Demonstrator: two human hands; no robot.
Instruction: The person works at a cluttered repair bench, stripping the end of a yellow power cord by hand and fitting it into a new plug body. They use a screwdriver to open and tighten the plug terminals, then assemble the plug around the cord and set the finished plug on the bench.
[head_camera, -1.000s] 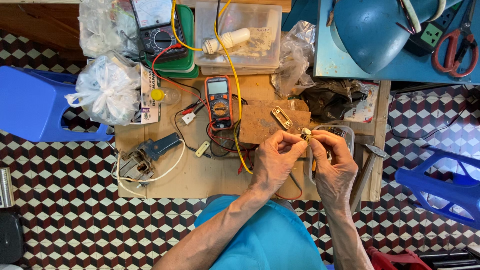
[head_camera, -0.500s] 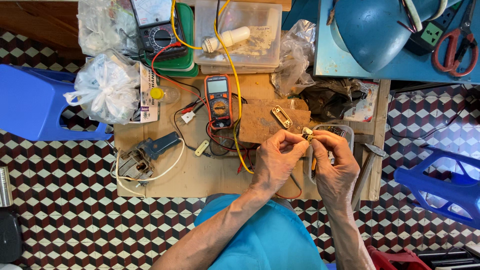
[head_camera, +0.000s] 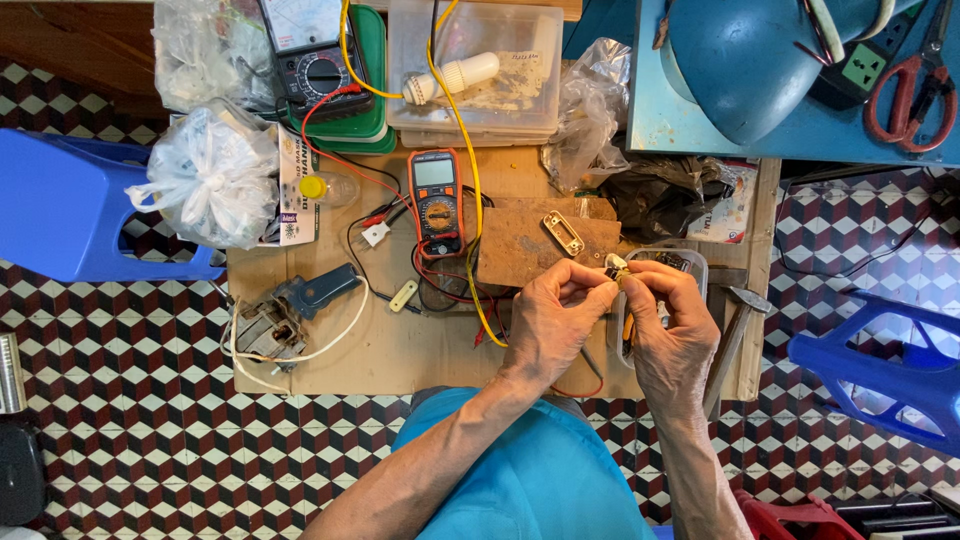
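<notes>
Head view, looking straight down: my two hands meet above the near right part of the wooden desk (head_camera: 400, 350). My left hand (head_camera: 548, 322) and my right hand (head_camera: 672, 330) are both curled, fingertips pinched together on a small pale electrical part (head_camera: 614, 266) held between them, clear of the desk surface. What kind of part it is I cannot tell; it is too small.

Just beyond the hands lies a brown wooden block (head_camera: 520, 245) with a small metal plate (head_camera: 563, 233) on it. Under my right hand sits a clear plastic tray (head_camera: 690, 262); to the right of that hand a hammer (head_camera: 735, 325) lies at the desk edge.

To the left of my left hand stands an orange multimeter (head_camera: 437, 200), with a yellow cable (head_camera: 470, 200) running past it toward my left wrist. Farther left lie a blue-grey plug (head_camera: 320, 290) with a white cord, and a knotted white plastic bag (head_camera: 210, 175).

Well beyond the hands, a clear plastic box (head_camera: 530, 100) carries a white bulb (head_camera: 450, 77), beside a black analogue meter (head_camera: 318, 60). Far to the right, red-handled scissors (head_camera: 910, 85) rest on a blue surface.
</notes>
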